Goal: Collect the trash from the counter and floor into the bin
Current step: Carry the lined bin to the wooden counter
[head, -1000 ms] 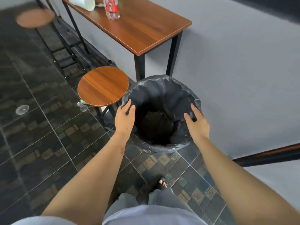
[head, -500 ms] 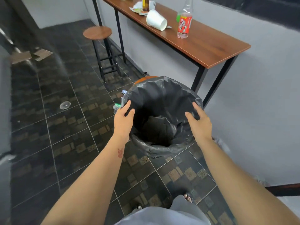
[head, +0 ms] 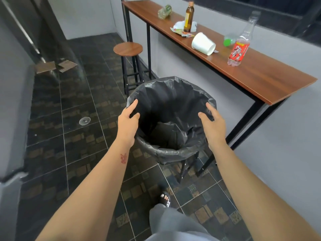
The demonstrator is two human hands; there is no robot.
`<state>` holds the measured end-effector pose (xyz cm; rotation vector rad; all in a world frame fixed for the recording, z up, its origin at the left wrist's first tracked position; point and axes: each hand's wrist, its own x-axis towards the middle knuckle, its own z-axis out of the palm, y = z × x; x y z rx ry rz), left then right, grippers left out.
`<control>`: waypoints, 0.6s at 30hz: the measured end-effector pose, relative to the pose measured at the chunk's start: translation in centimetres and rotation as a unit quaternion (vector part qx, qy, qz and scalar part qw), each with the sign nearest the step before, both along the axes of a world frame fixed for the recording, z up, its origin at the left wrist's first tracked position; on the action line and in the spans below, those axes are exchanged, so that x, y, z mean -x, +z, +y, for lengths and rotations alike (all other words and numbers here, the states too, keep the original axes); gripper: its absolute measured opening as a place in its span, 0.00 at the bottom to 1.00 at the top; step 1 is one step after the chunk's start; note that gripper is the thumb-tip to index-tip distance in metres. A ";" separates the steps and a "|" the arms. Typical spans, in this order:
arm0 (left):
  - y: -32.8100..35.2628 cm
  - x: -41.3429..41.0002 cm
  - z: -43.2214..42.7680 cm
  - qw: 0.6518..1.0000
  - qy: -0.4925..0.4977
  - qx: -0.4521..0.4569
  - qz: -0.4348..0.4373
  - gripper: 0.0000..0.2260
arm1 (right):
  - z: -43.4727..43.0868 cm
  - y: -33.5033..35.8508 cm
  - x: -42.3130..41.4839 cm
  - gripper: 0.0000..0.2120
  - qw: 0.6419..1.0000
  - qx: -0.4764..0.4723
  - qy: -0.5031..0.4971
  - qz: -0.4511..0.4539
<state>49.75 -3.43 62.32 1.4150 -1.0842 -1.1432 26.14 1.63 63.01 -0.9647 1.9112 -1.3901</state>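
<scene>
- Nothing of the trash shows inside the bin (head: pixel 173 153). Its black liner looks bare to the bottom, so I judge the collecting not yet begun.
- Both hands flank the rim. The left hand (head: pixel 127 125) and the right hand (head: pixel 213 127) lie against opposite sides, fingers nearly straight, thumbs spread over the liner's edge, curled round nothing.
- Whether the bin hangs between them or rests on the dark frame below it, I cannot tell.
- Left on the counter (head: pixel 260 75): a tipped white cup (head: pixel 203 44), a clear bottle with a red label (head: pixel 240 47), a brown bottle (head: pixel 189 16) standing on crumpled wrappers (head: pixel 180 29), a crushed plastic bottle (head: pixel 164 11) and something small and green (head: pixel 227 42).
- On the floor (head: pixel 78 153): a clear plastic lid (head: pixel 84 121) well apart from the bin, and flat cardboard pieces (head: pixel 55 66) farther off.
- The room has dark patterned tiles and grey walls. The narrow wooden counter stands on black legs along the right wall, with a round stool (head: pixel 128 49) beside it.
</scene>
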 end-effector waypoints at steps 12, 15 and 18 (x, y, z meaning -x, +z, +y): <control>1.4 0.1 -15.8 0.999 -0.017 -0.007 0.037 0.26 | -15.3 0.1 -0.3 0.23 1.000 -0.001 -0.022 0.002; 0.8 0.2 -19.7 0.998 -0.037 -0.025 0.038 0.27 | -18.1 -0.4 -0.4 0.23 0.999 -0.020 -0.047 0.007; 0.7 0.5 -23.5 0.996 -0.070 -0.035 0.045 0.26 | -20.2 -0.9 -0.6 0.24 0.997 -0.038 -0.067 0.015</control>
